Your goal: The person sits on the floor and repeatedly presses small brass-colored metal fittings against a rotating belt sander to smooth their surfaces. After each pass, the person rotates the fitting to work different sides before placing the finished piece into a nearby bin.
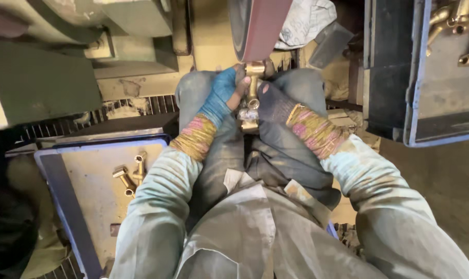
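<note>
A brass pipe fitting with a T-shaped top is pressed against the reddish-brown sanding belt of a green machine. My left hand, in a worn blue glove with a knitted cuff, grips the fitting from the left. My right hand, in a dark glove with a hole, holds it from the right. Both hands meet above my knees, just below the belt.
A blue-rimmed tray at lower left holds a couple of brass fittings. A dark bin at upper right holds more brass fittings. The green machine body fills the upper left. A white rag lies behind the belt.
</note>
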